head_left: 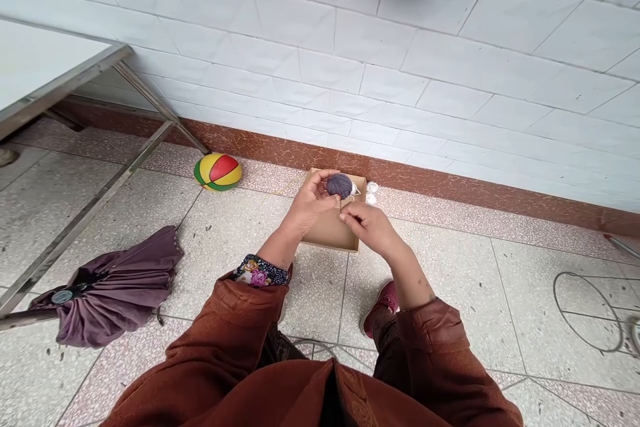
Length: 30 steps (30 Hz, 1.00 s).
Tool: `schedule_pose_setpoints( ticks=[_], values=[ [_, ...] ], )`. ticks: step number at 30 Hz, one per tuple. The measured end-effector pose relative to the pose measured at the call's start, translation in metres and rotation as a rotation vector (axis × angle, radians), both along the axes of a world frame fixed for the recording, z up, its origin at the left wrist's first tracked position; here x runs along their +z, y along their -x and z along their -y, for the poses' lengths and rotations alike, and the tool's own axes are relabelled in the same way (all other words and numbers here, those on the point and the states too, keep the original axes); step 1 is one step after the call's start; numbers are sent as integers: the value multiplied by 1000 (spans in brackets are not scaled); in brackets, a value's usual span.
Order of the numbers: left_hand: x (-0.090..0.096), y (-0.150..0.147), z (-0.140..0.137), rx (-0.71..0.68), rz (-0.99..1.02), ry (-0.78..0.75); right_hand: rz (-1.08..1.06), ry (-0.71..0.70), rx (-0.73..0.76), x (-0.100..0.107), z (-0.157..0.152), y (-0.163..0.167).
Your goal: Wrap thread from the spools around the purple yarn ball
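Left hand [314,197] curled around yarn [339,185], held over box [333,233]. Right hand [367,223] just below, fingertips pinched together; whether strand is between them, cannot tell. Risk: if left grip becomes loose, yarn may drop and unwind. Strong pull on strand could tangle it. White balls [371,187] near box edge; knock could roll them.

left hand [311,203]: holds purple-grey yarn ball [339,185] | right hand [370,225]: fingers [354,209] pinched, near ball | cardboard box [330,236]: beneath
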<state>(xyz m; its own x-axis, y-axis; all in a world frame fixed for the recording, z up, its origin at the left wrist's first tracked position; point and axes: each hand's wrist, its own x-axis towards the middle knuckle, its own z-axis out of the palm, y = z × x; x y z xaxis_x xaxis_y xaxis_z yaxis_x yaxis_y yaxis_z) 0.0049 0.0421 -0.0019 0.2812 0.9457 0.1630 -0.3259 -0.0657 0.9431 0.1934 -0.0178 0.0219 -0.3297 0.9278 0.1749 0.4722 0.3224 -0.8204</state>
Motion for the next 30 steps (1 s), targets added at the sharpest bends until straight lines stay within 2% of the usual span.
schedule_pose_setpoints(
  ticks=[2,4,6,9,11,14,17,21,22,24,27,28,30],
  values=[
    [-2,0,-2,32,-108,-12,-6,1,138,13,7,5],
    [-2,0,-1,18,-196,-36,-54,-15,155,26,12,4],
    [1,0,2,-37,-255,-76,-139,-52,40,35,15,-1],
    [7,0,10,-216,-288,-115,-252,-110,-228,36,11,-14],
    [10,-1,15,-335,-264,-116,-268,-132,-366,30,5,-23],
    [12,-5,21,-435,-132,-75,-229,-102,-441,14,-4,-28],
    [11,-8,19,-423,35,21,-147,-18,-395,-4,-9,-24],
    [4,-2,6,-165,63,67,-10,6,-216,-16,-8,-11],
    [-1,0,4,-124,18,48,10,-3,-176,-18,-7,-9],
    [-13,4,5,-151,-135,4,31,5,-115,-22,-8,-13],
    [-39,1,19,-189,-448,-114,49,116,-47,-35,-15,-32],
    [-48,-1,24,-224,-552,-137,74,163,-21,-43,-18,-40],
    [-68,-1,28,-415,-706,-168,216,258,17,-66,-26,-51]
  ],
)
